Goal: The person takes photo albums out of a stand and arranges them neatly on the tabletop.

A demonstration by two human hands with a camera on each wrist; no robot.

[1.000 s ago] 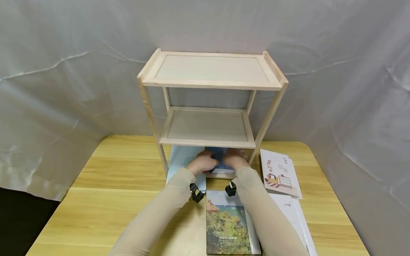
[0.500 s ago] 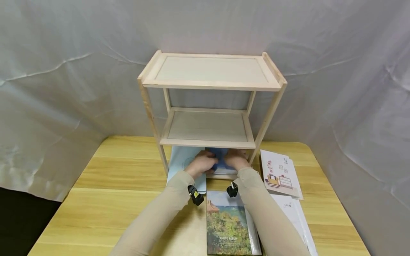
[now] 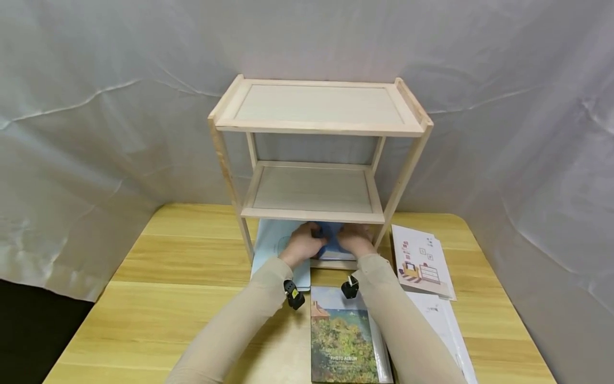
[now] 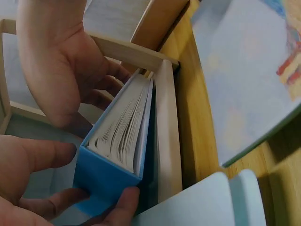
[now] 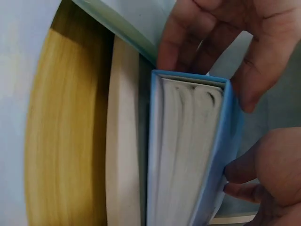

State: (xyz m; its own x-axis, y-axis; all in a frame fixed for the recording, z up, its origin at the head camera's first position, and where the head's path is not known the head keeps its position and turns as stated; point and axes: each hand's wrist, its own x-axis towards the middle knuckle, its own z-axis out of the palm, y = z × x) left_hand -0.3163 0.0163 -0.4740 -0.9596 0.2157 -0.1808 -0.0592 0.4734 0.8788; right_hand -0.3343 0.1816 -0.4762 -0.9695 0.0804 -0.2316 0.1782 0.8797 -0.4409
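Observation:
A thick blue book with off-white pages lies on the bottom level of a pale wooden shelf rack, its page edges facing the person. My left hand grips its left end; in the left wrist view the thumb and fingers wrap the blue end face. From the right, my right hand holds the book, with fingertips against the blue cover in the right wrist view. Part of the right hand's grip is hidden behind the book. A light blue folder or notebook lies by the left hand, jutting out past the shelf front.
A photo album with a landscape cover lies on the table before the rack. White illustrated books and a white sheet or book lie to the right. The middle shelf board overhangs both hands. A grey curtain hangs behind.
Both hands stay at the blue book with only small shifts of the fingers. A little more of its blue cover shows between them. The rack and the other books keep their places.

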